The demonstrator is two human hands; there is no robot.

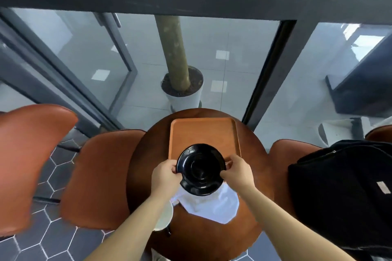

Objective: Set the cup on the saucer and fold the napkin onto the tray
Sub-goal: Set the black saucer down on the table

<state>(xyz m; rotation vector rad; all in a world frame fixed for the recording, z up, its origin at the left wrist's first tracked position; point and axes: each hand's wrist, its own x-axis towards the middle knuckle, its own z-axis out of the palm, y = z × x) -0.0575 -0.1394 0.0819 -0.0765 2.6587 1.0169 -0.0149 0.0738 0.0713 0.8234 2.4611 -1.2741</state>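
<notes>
Black saucer (201, 169) between both hands

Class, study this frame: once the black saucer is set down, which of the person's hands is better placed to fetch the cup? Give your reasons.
Probably the left hand. The white cup sits at the table's near left edge, partly under the left forearm. The right hand grips the saucer's opposite rim and would have to cross the napkin.

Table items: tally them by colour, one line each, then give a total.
Black: 1, the saucer, held by the left hand and right hand
White: 2, the napkin and the cup
Orange-brown: 1, the tray
Total: 4
</notes>
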